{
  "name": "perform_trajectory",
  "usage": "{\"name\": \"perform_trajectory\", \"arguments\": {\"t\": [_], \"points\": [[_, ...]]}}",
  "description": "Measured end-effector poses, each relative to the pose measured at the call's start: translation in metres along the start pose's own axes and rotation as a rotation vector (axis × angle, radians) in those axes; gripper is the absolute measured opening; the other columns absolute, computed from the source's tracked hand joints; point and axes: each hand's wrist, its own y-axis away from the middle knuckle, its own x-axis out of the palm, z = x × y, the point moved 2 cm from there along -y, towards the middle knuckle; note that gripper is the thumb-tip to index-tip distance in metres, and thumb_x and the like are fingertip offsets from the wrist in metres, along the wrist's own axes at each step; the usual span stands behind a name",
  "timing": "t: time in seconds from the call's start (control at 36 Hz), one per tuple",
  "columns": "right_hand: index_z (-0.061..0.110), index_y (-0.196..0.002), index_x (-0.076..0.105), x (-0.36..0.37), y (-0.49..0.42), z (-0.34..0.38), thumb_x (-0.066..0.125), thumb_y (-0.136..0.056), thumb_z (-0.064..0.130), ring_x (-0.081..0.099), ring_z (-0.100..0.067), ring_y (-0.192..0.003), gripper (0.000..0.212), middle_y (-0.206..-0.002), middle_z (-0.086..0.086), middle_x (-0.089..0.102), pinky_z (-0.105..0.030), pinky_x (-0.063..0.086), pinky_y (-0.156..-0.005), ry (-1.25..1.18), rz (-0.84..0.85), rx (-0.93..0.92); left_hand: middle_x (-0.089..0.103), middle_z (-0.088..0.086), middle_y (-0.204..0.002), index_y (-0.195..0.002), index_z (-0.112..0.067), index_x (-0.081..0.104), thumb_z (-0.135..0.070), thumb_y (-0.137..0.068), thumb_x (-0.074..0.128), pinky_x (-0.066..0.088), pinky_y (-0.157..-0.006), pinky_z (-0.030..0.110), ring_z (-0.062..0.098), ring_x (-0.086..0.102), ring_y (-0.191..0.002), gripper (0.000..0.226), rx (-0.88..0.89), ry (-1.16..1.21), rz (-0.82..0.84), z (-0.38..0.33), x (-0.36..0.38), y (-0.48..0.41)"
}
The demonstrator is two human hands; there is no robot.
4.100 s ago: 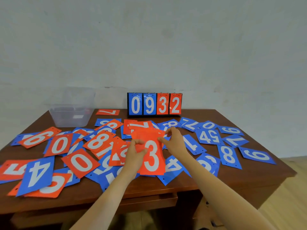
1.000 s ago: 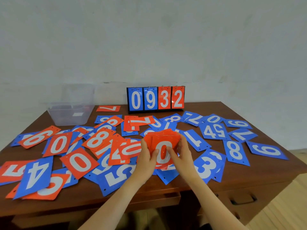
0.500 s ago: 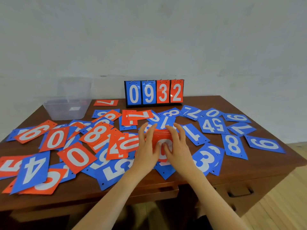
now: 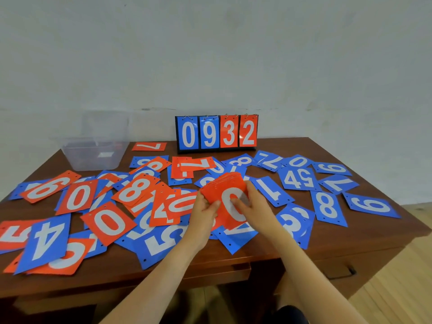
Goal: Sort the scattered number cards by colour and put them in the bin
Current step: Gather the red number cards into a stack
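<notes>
Both hands are up front, just above the table and holding the same thing. The left hand (image 4: 205,210) grips the stack of orange cards (image 4: 228,183) by its left edge, thumb over the front. The right hand (image 4: 256,206) holds the right side with its thumb laid across the face, though it's a bit blurry there. The top card is orange with a big white 0 and the stack is tilted toward the camera. The cards under it only show as fanned edges at the top, so no clue how many or which numbers.

Around the hands the wooden table (image 4: 355,239) is covered in loose cards, orange and blue mixed on the left, like the orange 0 (image 4: 107,222) and blue 4 (image 4: 46,239), and mostly blue on the right, like the blue 8 (image 4: 327,206). Lots overlap, so half the digits are covered. An orange 5 (image 4: 11,235) is cut off at the left edge.

The clear bin (image 4: 88,160) sits at the back left corner; can't really make out what's in it. The scoreboard stand (image 4: 216,134) at the back reads 0932.
</notes>
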Motion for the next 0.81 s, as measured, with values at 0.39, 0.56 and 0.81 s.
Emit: {"name": "perform_trajectory", "arguments": {"t": [0.39,0.56,0.81], "points": [[0.019,-0.15,0.01,0.005,-0.004,-0.024,0.053,-0.094,0.023,0.03,-0.026,-0.137,0.071,-0.147,-0.005,0.034,-0.044,0.022,-0.113,1.166,0.222,-0.197,0.01,-0.005,-0.155,-0.148,-0.026,0.016,-0.019,-0.098,0.046,0.033,-0.101,0.015,0.011,0.018,-0.141,0.059,0.348,-0.857,0.127,0.019,0.003,0.008],[0.015,-0.149,0.013,0.0,0.006,-0.024,0.047,-0.096,0.021,0.033,-0.028,-0.134,0.063,-0.147,-0.008,0.033,-0.043,0.023,-0.113,1.203,0.281,-0.132,0.004,-0.003,-0.154,-0.148,-0.025,0.017,-0.008,-0.096,0.048,0.044,-0.093,0.018,0.015,0.027,-0.137,0.062,0.376,-1.087,0.185,0.026,0.006,0.009],[0.02,-0.138,0.034,-0.017,-0.007,-0.007,0.048,-0.096,0.015,0.054,-0.025,-0.113,0.045,-0.131,-0.004,0.052,-0.033,0.043,-0.092,0.991,0.334,-0.038,0.033,0.001,-0.145,-0.14,-0.021,0.034,-0.003,-0.097,0.044,0.042,-0.091,0.018,0.016,0.042,-0.127,0.048,0.329,-0.924,0.152,0.005,0.007,-0.001]]}}
